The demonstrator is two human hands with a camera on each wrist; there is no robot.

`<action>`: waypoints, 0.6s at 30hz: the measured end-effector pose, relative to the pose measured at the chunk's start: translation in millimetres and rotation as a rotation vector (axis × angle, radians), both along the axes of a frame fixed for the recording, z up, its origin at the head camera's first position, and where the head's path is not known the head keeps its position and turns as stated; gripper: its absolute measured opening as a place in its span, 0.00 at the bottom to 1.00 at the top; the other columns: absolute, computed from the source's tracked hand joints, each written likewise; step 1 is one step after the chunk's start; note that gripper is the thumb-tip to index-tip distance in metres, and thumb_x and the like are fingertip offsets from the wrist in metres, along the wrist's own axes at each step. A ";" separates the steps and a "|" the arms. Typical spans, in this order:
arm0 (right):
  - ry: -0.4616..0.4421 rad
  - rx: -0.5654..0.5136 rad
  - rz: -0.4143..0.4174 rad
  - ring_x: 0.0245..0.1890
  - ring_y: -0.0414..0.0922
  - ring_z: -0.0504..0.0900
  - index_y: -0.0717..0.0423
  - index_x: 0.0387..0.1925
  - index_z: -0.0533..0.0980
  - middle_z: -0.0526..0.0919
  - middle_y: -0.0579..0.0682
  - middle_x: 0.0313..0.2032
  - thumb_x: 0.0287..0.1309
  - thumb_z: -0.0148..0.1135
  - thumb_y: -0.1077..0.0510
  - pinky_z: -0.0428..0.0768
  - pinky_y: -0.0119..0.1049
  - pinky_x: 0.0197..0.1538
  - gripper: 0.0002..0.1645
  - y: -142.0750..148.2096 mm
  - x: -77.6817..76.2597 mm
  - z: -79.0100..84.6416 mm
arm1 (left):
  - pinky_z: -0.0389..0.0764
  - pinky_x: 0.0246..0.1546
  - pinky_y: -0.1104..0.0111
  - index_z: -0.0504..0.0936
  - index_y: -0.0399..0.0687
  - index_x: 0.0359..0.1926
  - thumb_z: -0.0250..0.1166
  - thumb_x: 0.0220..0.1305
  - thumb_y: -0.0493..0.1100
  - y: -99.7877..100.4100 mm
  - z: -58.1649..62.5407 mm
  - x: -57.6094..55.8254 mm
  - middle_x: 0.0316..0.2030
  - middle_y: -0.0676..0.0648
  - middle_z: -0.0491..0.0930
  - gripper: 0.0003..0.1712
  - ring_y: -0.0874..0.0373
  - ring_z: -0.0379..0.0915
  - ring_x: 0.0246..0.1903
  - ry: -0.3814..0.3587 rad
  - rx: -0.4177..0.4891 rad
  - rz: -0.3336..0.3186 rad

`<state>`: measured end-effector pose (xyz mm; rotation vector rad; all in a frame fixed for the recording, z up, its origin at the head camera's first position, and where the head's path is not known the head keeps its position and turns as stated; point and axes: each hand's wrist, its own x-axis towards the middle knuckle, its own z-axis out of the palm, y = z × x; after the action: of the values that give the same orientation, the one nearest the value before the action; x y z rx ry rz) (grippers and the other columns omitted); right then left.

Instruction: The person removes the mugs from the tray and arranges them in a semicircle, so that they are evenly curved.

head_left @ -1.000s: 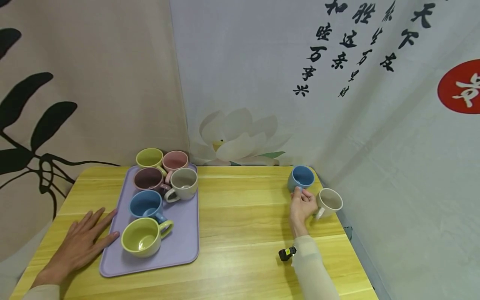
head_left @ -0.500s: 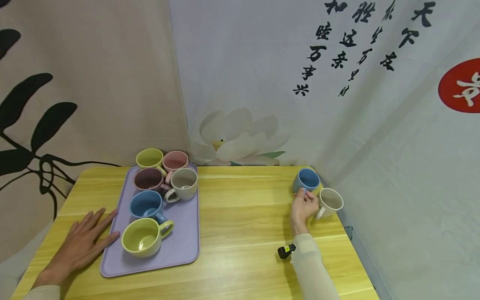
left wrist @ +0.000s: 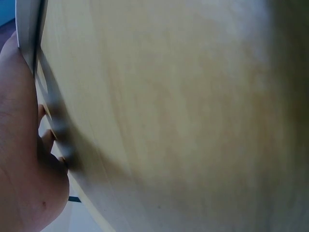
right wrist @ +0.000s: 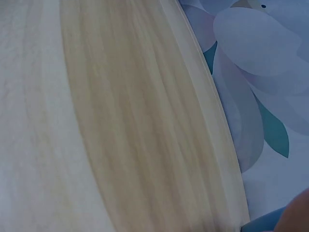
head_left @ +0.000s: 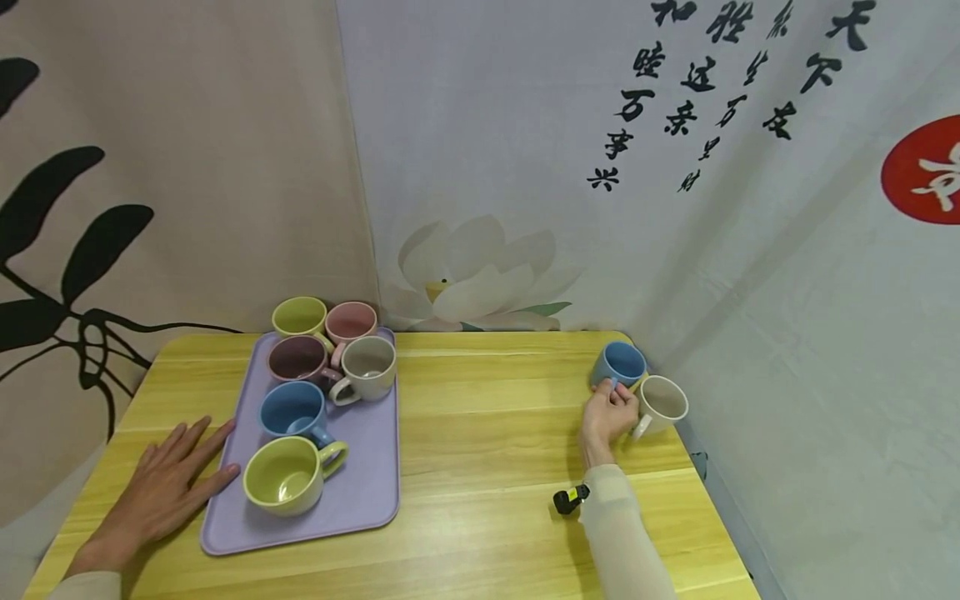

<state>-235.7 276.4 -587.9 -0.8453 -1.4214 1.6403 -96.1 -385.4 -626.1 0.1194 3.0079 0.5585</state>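
Blue cup [head_left: 619,363]: handle pinched by right hand [head_left: 607,419]; white cup [head_left: 662,402] just right of those fingers. Left hand [head_left: 161,487] spread, touching purple tray [head_left: 363,483]. Backdrop [head_left: 487,125] beyond fingers reads 和睦万事兴.

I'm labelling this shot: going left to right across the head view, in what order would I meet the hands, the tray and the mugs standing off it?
Left hand, purple tray, right hand holding a blue mug, white mug.

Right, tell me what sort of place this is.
Probably an indoor corner set up for handling things: a wooden table stands by hanging cloth printed with writing and a flower, and bears a tray of mugs.
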 end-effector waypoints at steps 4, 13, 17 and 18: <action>-0.005 -0.002 -0.009 0.31 0.43 0.90 0.60 0.48 0.79 0.84 0.41 0.28 0.76 0.69 0.66 0.83 0.23 0.35 0.06 0.7 -1.0 -2.1 | 0.12 0.81 0.24 0.46 0.61 0.94 0.54 0.84 0.73 -0.3 -0.1 0.6 0.89 0.23 0.44 0.51 0.15 0.28 0.87 0.012 0.004 -0.004; -0.008 -0.005 -0.038 0.37 0.40 0.86 0.62 0.55 0.78 0.83 0.45 0.35 0.81 0.66 0.61 0.83 0.23 0.41 0.10 -2.9 -4.0 -4.1 | 0.14 0.80 0.22 0.47 0.60 0.94 0.53 0.84 0.74 0.2 1.8 -0.6 0.89 0.22 0.43 0.51 0.14 0.28 0.87 -0.006 0.002 0.003; -0.001 -0.009 -0.044 0.40 0.40 0.84 0.61 0.57 0.77 0.85 0.48 0.39 0.82 0.65 0.60 0.82 0.25 0.44 0.11 -5.6 -3.8 -4.5 | 0.15 0.80 0.21 0.46 0.60 0.94 0.52 0.84 0.75 0.3 2.3 -0.5 0.89 0.21 0.43 0.52 0.14 0.27 0.87 -0.024 -0.001 0.007; 0.000 -0.007 -0.047 0.40 0.40 0.84 0.61 0.58 0.77 0.85 0.48 0.40 0.83 0.64 0.60 0.81 0.26 0.44 0.11 -6.1 -3.6 -4.7 | 0.15 0.80 0.21 0.47 0.60 0.94 0.52 0.84 0.75 0.3 2.4 -0.5 0.89 0.21 0.43 0.52 0.14 0.27 0.87 -0.025 0.001 0.007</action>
<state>-239.4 270.3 -592.5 -0.8759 -1.3865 1.6106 -96.5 -385.1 -623.7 0.1015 2.9851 0.5580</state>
